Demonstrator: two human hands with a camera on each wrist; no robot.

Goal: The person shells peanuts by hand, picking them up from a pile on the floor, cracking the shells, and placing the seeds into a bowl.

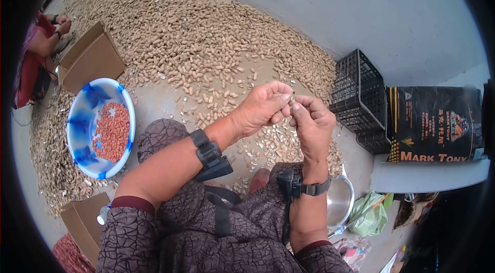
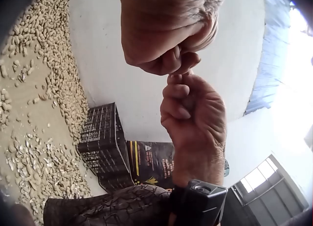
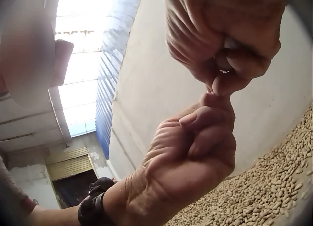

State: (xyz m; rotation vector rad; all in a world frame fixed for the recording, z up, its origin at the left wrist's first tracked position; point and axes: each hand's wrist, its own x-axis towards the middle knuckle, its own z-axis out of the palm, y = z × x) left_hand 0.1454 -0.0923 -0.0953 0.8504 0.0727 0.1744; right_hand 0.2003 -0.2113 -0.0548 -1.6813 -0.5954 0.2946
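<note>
Over the shell-strewn floor, my two hands meet fingertip to fingertip at the middle of the head view. Between them shows the small brownish tip of a peanut (image 1: 292, 98), mostly covered by fingers. My left hand (image 1: 260, 109) pinches it from the left with thumb and curled fingers, and my right hand (image 1: 313, 122) pinches it from the right. In the left wrist view the left hand (image 2: 168, 33) is uppermost, the right hand (image 2: 195, 116) below; their fingers hide the peanut. The right wrist view has the right hand (image 3: 230, 35) above the left hand (image 3: 190, 157).
A large heap of unshelled peanuts (image 1: 185, 25) spreads along the wall. At left stand a blue-white basin (image 1: 75, 128) of shelled red peanuts and a cardboard box (image 1: 90, 56), with another person (image 1: 44, 46) beyond. Black crates (image 1: 356, 92), a black sack (image 1: 433, 123) and a metal bowl (image 1: 350, 198) are at right.
</note>
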